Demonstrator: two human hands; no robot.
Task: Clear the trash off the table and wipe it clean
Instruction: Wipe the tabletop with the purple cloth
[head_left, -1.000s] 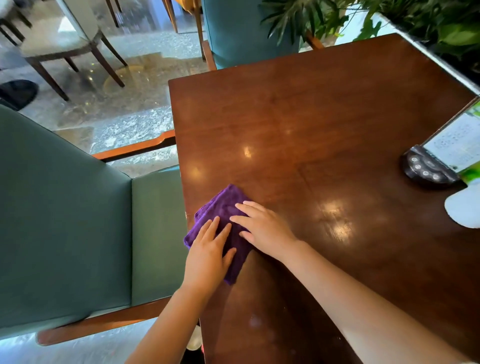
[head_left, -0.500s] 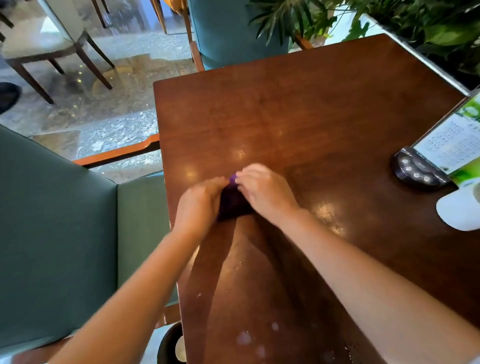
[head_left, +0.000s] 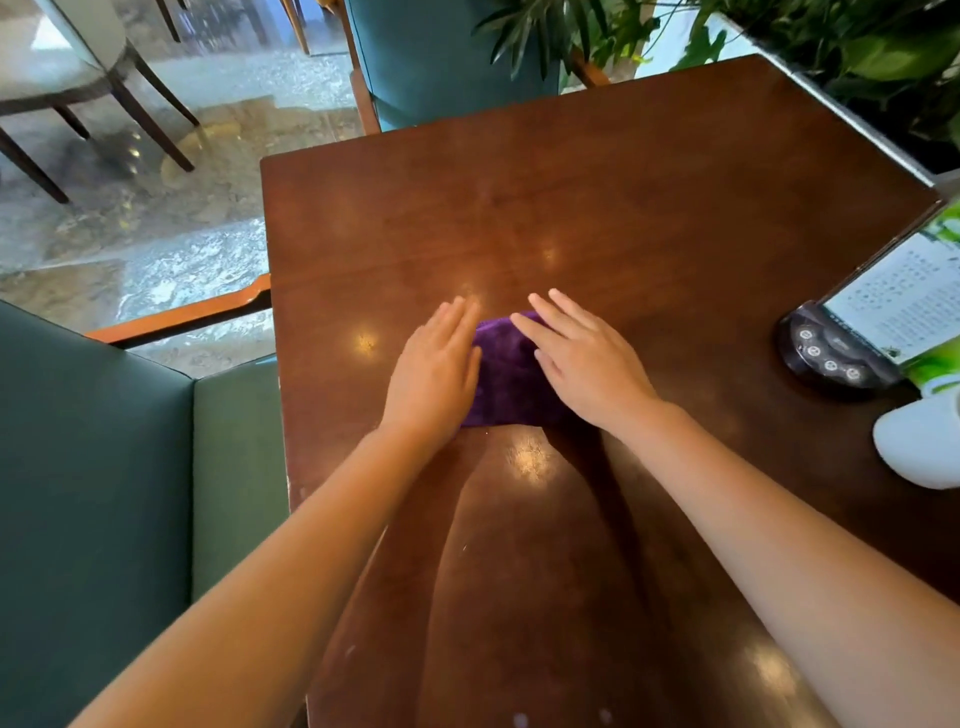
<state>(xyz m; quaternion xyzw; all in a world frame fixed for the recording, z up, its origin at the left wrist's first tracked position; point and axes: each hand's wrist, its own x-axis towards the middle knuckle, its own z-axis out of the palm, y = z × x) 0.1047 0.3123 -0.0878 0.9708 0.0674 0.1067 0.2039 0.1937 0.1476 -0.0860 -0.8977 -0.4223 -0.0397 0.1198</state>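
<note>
1. Your left hand (head_left: 434, 374) and right hand (head_left: 584, 364) both lie flat on the purple cloth (head_left: 506, 374), fingers straight and pressing down, not curled round it. The cloth sits folded into a compact pad between and partly under your palms.

2. The cloth rests on the brown table (head_left: 597, 208), near the middle of the left half, closer to you than to the far edge.

3. No trash shows on the tabletop, so clearing looks finished as far as this view reaches. Wiping is the step in hand, and most of the surface appears still to be covered.

4. Pale specks (head_left: 519, 719) sit at the near edge by your forearms; they may be crumbs or only glare, hard to tell here. Give that strip a pass.

5. Open room: the far half of the table is bare wood right up to its back edge, so long strokes forward are free.

6. Left side: the table edge is close to your left hand, with a green chair (head_left: 104, 493) just beyond it. Keep the pad from sliding off there.

7. Right side: a dark call-button base (head_left: 831, 353) holding a menu card (head_left: 904, 301) stands by the right edge, with a white object (head_left: 922, 441) just nearer you. Wipe round them or lift them, since a broad sweep could knock them.
</note>
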